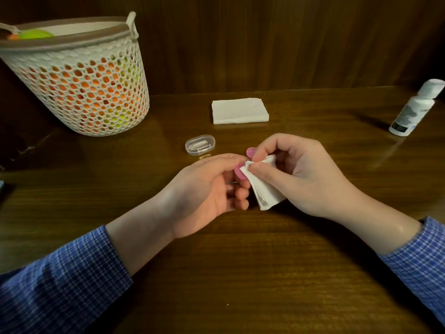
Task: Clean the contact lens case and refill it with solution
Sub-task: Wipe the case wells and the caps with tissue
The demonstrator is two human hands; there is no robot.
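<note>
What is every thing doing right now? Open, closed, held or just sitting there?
pink lens case: held by the left hand, being wiped
folded tissue: pinched by the right hand, pressed on the case
clear box: closed, on the table
napkin stack: folded, untouched
solution bottle: upright, capped
basket: upright, holding things

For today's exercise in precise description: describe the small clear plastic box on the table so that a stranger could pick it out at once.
Start at the big white mesh basket on the table's far left. Just right of its base, in front of the folded white napkin stack, lies the small oval box. It alone is see-through plastic, lid closed, untouched by either hand.
</note>
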